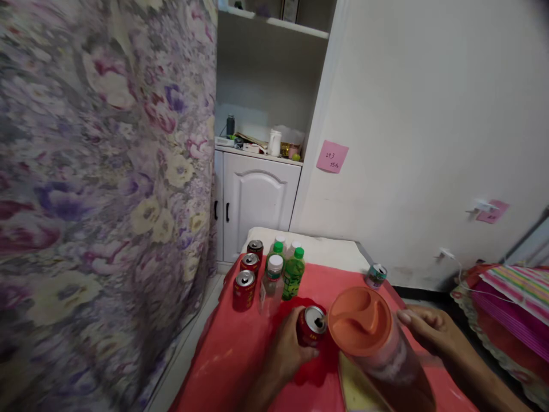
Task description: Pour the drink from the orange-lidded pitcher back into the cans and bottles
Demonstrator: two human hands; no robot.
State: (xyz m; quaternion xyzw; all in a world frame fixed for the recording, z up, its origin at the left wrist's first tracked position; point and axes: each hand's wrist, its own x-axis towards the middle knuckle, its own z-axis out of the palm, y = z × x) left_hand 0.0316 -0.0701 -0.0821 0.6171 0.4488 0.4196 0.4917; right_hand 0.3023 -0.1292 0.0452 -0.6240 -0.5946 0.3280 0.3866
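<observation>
My left hand (289, 346) is wrapped round a red drink can (307, 335), whose open top faces up. At the can's mouth is the spout of a large see-through pitcher (386, 363) with an orange lid (360, 320). The pitcher leans left toward the can, and dark liquid shows inside. On its far side, my right hand (424, 326) is closed at the handle, which is mostly hidden. Below them lies a red scalloped mat or tray (309, 372), partly covered by the hand and can. A yellow pad (358, 389) lies under the pitcher.
Three red cans (244, 286) stand in a row at the table's left edge. Beside them are several bottles, including a clear one (271, 292) and a green one (294, 274). A small teal can (376, 276) stands back right. The red tablecloth (206, 366) covers the table.
</observation>
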